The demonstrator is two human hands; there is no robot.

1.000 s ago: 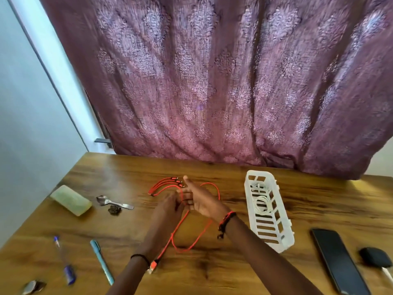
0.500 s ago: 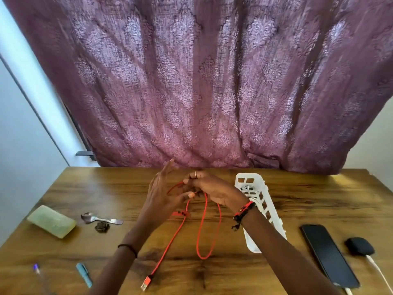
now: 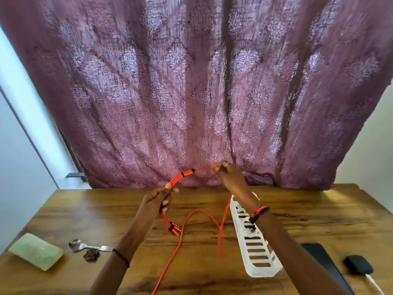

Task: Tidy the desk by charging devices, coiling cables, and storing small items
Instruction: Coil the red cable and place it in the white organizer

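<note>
An orange multi-head charging cable (image 3: 187, 173) is lifted above the wooden desk (image 3: 202, 275). My left hand (image 3: 158, 202) grips its split ends, and the connectors dangle just below that hand. My right hand (image 3: 228, 174), raised higher near the curtain, pinches the cable past its black junction. The rest of the cable hangs down in a loop and trails over the desk toward the front edge. A white slotted plastic basket (image 3: 254, 251) lies under my right forearm.
A pale green bar (image 3: 36, 251), a spoon (image 3: 85, 246) and a small dark item (image 3: 91, 255) lie at the left. A black phone (image 3: 323, 260) and a black charger (image 3: 358, 267) with a white lead lie at the right. A maroon curtain (image 3: 191, 92) hangs behind.
Both hands have lifted the orange cable off the desk and moved apart, stretching the split end between them. The view has tilted up; the pens at the front left are out of sight.
</note>
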